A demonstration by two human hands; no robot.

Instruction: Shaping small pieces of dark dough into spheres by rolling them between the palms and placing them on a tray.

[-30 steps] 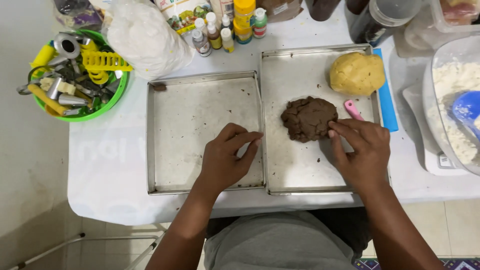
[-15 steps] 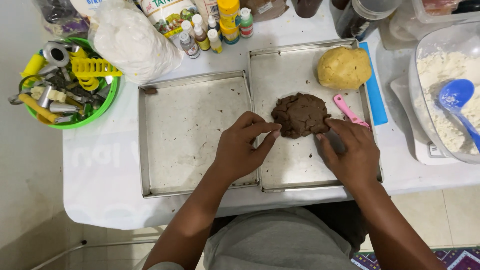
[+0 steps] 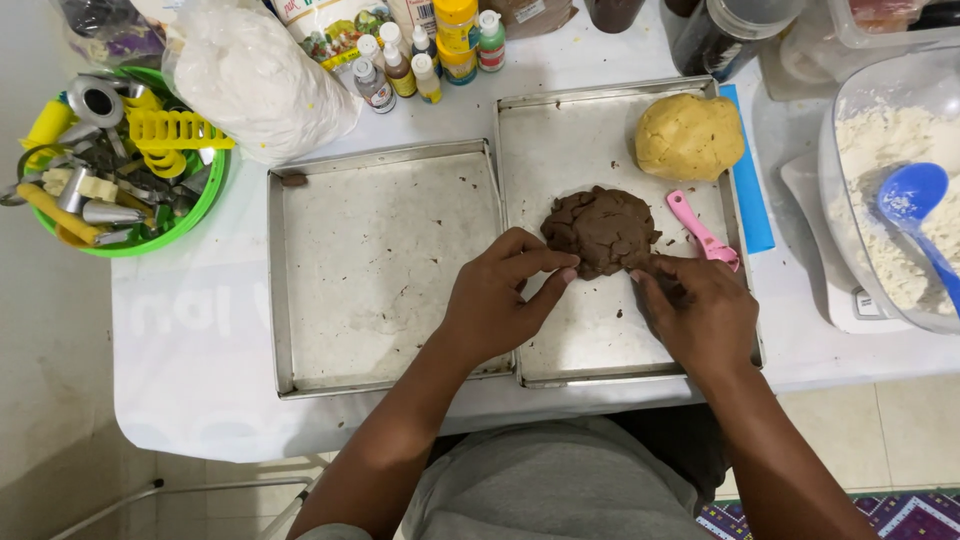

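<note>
Brown dough: a cracked, flattened lump of brown dough lies near the middle of the right-hand metal tray, pinched at its near edge from both sides.
Left hand: the left hand curls over the seam between the trays, its fingertips pressed to the lump's lower left edge.
Right hand: the right hand rests on the same tray, its fingers bent and gripping the lump's lower right edge.
Beside the dough: a pink scraper lies just right of the lump; a ball of yellow dough sits in the tray's far corner.
Left tray: the second metal tray carries only crumbs.
Surface: small colouring bottles, a white bag, a green bowl of cutters and a flour tub with a blue scoop ring the white surface.
</note>
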